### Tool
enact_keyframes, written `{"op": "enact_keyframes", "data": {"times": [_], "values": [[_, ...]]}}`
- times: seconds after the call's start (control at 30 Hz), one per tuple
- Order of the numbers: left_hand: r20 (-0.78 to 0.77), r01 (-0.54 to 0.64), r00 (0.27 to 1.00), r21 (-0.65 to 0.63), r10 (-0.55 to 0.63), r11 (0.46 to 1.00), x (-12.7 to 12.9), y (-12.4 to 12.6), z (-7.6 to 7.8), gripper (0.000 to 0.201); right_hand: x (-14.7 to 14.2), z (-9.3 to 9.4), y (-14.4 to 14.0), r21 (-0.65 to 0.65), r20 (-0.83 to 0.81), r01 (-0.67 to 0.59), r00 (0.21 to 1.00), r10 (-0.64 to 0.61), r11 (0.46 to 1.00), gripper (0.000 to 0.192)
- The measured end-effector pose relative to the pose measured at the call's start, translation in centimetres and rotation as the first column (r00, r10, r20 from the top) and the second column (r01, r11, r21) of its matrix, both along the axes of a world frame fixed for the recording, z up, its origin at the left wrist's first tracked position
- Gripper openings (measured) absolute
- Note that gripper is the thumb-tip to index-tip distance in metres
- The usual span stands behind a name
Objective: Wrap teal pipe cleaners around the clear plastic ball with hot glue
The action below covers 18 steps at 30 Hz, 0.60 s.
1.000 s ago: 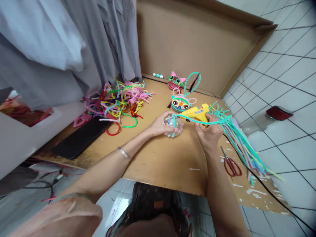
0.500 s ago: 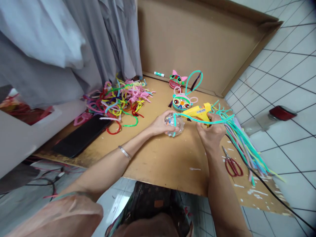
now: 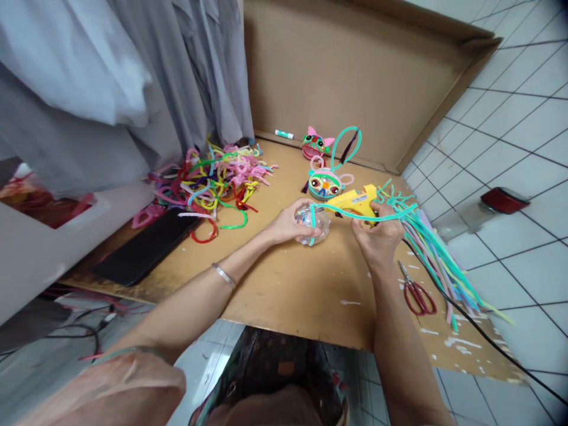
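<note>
My left hand (image 3: 290,223) is closed around a clear round ball (image 3: 320,228) with small coloured bits inside. A turquoise pipe cleaner (image 3: 377,218) runs over the ball, and its long free end stretches right to my other hand. In my right hand (image 3: 379,234) is a yellow hot glue gun (image 3: 352,203), its nozzle close to the top of the ball; I cannot tell whether it touches. Behind the ball stands a decorated face ornament (image 3: 326,184) with pink ring ears and a turquoise loop. A smaller face ornament (image 3: 314,144) with pink pointed ears sits farther back.
Tangled pipe cleaner pieces (image 3: 222,177) lie at the left, beside a black flat object (image 3: 142,248). Straight pipe cleaners (image 3: 437,260), red-handled scissors (image 3: 416,293) and a black cord (image 3: 479,337) lie at the right. A glue stick (image 3: 284,134) rests by the cardboard wall (image 3: 355,77).
The view has shifted very slightly. Both hands keep their hold, with the glue gun still at the ball's top and the pipe cleaner in nearly the same position.
</note>
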<state>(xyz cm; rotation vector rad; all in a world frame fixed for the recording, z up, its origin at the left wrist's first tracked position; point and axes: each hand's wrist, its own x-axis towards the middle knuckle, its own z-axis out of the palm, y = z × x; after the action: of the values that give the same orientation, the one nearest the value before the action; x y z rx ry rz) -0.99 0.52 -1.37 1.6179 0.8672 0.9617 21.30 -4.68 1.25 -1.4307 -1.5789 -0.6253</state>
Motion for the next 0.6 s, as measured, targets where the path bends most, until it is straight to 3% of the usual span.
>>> {"op": "enact_keyframes", "data": {"times": [0.13, 0.27, 0.4, 0.53, 0.6], "values": [[0.013, -0.002, 1.000, 0.018, 0.002, 1.000, 0.0, 0.1, -0.2, 0.076, -0.2, 0.0, 0.0, -0.011, -0.027, 0.003, 1.000, -0.004, 1.000, 0.033], [0.016, -0.019, 1.000, -0.002, 0.019, 1.000, 0.0, 0.3, -0.2, 0.077, -0.1, 0.1, 0.5, -0.162, -0.199, 0.063, 0.975, -0.095, 0.985, 0.036], [0.016, -0.036, 0.999, -0.020, 0.036, 0.999, -0.1, 0.3, 0.0, 0.076, 0.8, -0.1, 1.4, -0.361, -0.332, 0.096, 0.916, -0.224, 0.928, 0.034], [0.074, -0.036, 0.997, -0.026, 0.038, 0.999, -0.3, 0.4, 0.0, 0.076, 1.9, -0.9, 2.0, -0.549, -0.311, 0.120, 0.889, -0.335, 0.827, 0.029], [0.108, -0.032, 0.994, -0.032, 0.036, 0.999, -0.4, 0.5, -0.1, 0.076, 2.2, -1.4, 2.1, -0.570, -0.292, 0.160, 0.877, -0.381, 0.806, 0.028]]}}
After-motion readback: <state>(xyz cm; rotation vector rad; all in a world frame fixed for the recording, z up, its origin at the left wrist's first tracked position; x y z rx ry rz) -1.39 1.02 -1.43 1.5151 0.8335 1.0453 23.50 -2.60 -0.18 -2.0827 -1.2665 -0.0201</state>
